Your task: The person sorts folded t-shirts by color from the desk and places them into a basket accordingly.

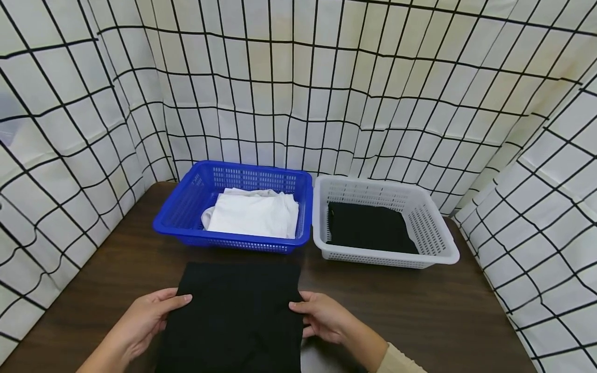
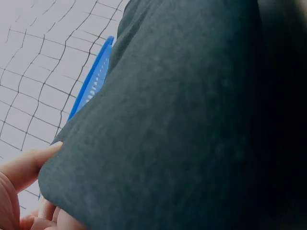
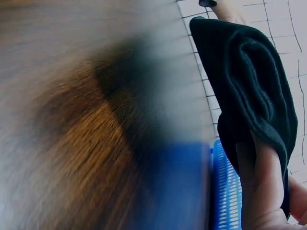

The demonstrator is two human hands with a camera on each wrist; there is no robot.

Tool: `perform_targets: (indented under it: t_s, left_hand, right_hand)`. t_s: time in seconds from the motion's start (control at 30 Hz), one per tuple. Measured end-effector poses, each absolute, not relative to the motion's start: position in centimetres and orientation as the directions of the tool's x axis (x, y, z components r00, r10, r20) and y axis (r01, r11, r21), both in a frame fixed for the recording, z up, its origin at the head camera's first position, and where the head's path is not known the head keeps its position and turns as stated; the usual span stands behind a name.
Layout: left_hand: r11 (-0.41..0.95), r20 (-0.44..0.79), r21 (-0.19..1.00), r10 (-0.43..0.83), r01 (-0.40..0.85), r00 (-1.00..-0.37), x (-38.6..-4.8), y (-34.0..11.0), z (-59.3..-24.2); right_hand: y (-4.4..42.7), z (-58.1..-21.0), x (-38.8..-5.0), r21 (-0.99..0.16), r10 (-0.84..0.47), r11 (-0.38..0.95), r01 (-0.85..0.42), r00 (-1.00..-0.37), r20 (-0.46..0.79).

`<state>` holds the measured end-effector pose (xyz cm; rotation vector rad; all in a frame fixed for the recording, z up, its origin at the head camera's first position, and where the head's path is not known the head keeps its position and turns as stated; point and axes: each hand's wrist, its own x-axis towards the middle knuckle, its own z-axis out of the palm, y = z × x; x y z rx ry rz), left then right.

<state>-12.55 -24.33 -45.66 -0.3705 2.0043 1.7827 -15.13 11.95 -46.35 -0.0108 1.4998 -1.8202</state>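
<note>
A folded black cloth is held up between both hands in the head view, over the front of the table. The left hand pinches its left edge, thumb on the near face and fingers behind. On the opposite edge, the right hand grips the cloth the same way. Several stacked fold layers of the cloth show in the right wrist view, with fingers beneath them. In the left wrist view the cloth fills most of the picture, its corner under the thumb.
Behind the cloth stands a blue basket with folded white cloth inside. To its right, a white basket contains another black cloth. Both rest on the dark wooden table. White curtains with a black grid enclose the table's back and sides.
</note>
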Motion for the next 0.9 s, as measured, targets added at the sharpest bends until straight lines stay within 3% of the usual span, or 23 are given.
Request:
perform_targets:
  t_s: [0.33,0.9]
  left_hand:
    - [0.187,-0.491,0.861,0.053,-0.474,-0.870,-12.1,-23.4,-44.5]
    - [0.154,-0.425,0.901,0.123,-0.406,-0.897,-13.5,-21.9,-42.9]
  right_hand:
    - [13.1,-44.9,-14.8,-0.850,-0.579,-0.007,0.527,-0.695,-0.426]
    - [14.9,-43.2,-14.8,-0.838,-0.587,-0.079,0.540,-0.704,-0.399]
